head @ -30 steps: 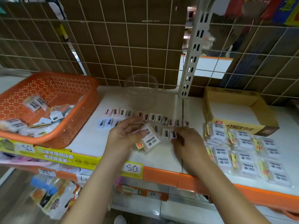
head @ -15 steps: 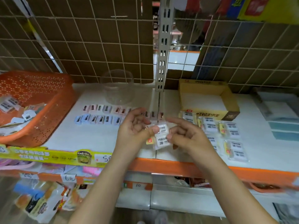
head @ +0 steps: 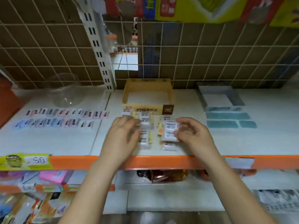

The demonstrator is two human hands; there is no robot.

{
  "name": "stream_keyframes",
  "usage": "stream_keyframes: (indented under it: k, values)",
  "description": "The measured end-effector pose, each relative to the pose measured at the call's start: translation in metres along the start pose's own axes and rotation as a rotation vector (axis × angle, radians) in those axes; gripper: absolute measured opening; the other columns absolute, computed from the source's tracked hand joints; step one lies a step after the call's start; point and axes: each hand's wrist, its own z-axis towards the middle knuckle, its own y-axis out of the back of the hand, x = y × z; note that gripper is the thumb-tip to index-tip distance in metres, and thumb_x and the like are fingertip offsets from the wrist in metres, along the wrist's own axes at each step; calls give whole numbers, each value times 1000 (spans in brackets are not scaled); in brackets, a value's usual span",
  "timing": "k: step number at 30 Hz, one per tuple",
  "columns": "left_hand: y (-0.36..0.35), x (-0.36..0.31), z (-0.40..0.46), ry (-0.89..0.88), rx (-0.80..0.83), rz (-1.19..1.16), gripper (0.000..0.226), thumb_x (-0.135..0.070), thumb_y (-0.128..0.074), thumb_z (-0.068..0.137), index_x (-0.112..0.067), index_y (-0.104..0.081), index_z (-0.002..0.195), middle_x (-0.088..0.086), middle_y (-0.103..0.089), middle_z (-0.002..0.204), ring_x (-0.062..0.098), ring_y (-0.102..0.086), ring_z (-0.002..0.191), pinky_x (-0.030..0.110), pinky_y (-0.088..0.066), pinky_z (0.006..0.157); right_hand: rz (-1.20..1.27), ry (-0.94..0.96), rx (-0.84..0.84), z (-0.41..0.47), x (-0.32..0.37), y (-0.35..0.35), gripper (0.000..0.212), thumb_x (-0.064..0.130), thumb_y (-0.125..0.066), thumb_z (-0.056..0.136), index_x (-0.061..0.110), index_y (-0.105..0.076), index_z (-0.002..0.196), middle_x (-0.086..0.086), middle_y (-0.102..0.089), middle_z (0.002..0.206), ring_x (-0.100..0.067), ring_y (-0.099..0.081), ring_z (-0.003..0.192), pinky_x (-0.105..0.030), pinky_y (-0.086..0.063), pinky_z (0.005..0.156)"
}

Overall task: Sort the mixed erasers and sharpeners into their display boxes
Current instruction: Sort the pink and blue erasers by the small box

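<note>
Two blurred hands, right hand (head: 192, 135) grip pinching eraser packets (head: 169, 131), left hand (head: 123, 136) grip unclear.

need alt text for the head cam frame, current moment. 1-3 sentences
Over a white shop shelf, the right hand pinches wrapped 2B erasers above rows of erasers laid out before an open yellow cardboard box; the left hand rests on those rows. To the left lie two rows of small sharpeners and a clear tub.
</note>
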Motion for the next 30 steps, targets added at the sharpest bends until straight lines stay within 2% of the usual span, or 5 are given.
stream_keyframes:
  k: [3,5,9,16,30]
  values:
    - [-9,-8,13,45,-18,54,43,-35,-40,81,-8,-67,101,11,-63,102,31,-55,98,26,-36,83,-57,15,29,22,-8,15,34,3,-67,79,17,-61,109,7,-57,87,-12,-61,82,-14,-52,71]
    - [-14,-11,20,27,-3,125,45,-34,-40,81,-8,-68,104,13,-63,107,33,-55,102,31,-37,87,-42,2,77,37,-13,15,38,7,-68,79,16,-60,116,2,-60,95,-18,-62,92,-30,-53,85]
    - [-26,-18,26,-10,120,230,29,-16,-55,78,-4,-71,98,16,-66,103,36,-61,96,38,-48,82,-217,85,103,61,-19,6,44,18,-69,79,17,-59,122,0,-61,99,-22,-63,93,-44,-51,86]
    - [-30,-28,29,26,105,252,28,1,-58,72,-3,-71,96,16,-68,102,37,-63,92,40,-50,77,-727,305,104,67,-22,9,37,31,-55,87,10,-61,117,-12,-52,110,-28,-47,106,-40,-41,93]
    - [49,7,-10,92,-144,311,41,-30,-42,84,-5,-68,103,13,-67,100,32,-62,92,36,-49,80,-778,697,262,34,28,-89,39,16,-48,90,11,-52,128,-9,-52,125,-26,-42,117,-33,-34,98]
